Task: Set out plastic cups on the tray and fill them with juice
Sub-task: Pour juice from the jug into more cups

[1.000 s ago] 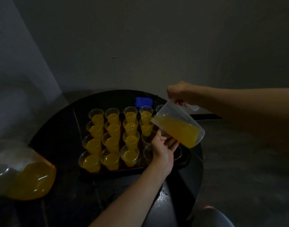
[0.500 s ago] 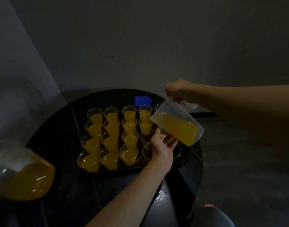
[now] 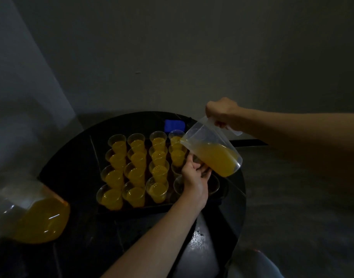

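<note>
**Pouring juice into cups on a dim round tabletop**

Seen from above, a dark tray sits on a round black tabletop. It holds rows of clear plastic cups. The filled cups, yellow with juice, take up the left three columns and the far end of the fourth.

The right hand reaches in from the right, its grip closed around the handle of a clear jug. The jug is tilted, with its spout low over the far right side of the tray, and the juice inside pools toward the spout.

The left hand comes up from below to just under the jug. Its grip appears to curl around an empty cup, though the dim light makes this uncertain. More empty cups stand on the tray beside that hand.

A small blue object lies beyond the tray. A large container of juice sits at the near left edge, blurred.
</note>
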Demonstrator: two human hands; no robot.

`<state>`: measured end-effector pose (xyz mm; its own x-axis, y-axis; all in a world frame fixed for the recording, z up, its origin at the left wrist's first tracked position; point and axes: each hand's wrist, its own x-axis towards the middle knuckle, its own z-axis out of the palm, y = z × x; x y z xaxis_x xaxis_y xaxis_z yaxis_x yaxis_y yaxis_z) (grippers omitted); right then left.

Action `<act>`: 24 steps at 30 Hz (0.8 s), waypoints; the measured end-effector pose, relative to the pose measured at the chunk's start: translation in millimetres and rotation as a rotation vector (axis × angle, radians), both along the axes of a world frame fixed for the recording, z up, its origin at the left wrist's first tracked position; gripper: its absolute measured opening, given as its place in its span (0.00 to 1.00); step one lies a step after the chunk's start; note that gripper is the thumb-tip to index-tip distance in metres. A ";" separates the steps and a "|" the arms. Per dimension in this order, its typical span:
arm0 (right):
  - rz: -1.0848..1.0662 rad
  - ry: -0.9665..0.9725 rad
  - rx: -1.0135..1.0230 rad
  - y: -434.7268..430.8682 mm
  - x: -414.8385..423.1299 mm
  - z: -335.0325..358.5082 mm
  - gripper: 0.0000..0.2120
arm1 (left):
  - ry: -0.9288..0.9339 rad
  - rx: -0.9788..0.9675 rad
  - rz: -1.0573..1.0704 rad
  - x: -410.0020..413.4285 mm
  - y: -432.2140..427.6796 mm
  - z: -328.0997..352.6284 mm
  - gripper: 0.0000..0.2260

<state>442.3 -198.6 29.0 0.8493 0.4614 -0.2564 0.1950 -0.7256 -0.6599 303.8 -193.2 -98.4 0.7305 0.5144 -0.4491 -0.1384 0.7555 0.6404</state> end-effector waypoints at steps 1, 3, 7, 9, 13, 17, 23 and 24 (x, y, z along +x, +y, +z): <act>-0.001 -0.004 0.008 -3.1 -1.1 0.0 0.10 | -0.004 0.011 0.001 -2.3 -2.4 1.3 0.23; 0.002 -0.011 0.029 -9.3 -4.3 0.0 0.09 | -0.012 0.033 0.010 -6.6 -7.4 3.6 0.22; -0.014 -0.032 0.075 -20.0 -12.3 0.8 0.10 | -0.007 0.033 0.028 -13.6 -14.8 4.5 0.22; -0.017 -0.039 0.079 -24.3 -16.5 3.1 0.10 | -0.008 0.021 0.025 -17.6 -19.0 4.2 0.22; -0.003 -0.026 0.060 -31.3 -23.8 7.2 0.09 | -0.025 0.006 0.024 -26.0 -31.8 8.5 0.21; 0.008 -0.011 0.029 -37.1 -30.1 8.8 0.08 | -0.039 -0.013 0.033 -32.2 -41.5 8.5 0.21; 0.016 0.017 -0.017 -41.6 -38.6 8.4 0.09 | -0.039 -0.065 0.044 -40.1 -49.2 5.7 0.23; 0.016 0.018 -0.026 -41.9 -39.6 7.8 0.09 | -0.041 -0.071 0.045 -40.8 -50.3 4.8 0.23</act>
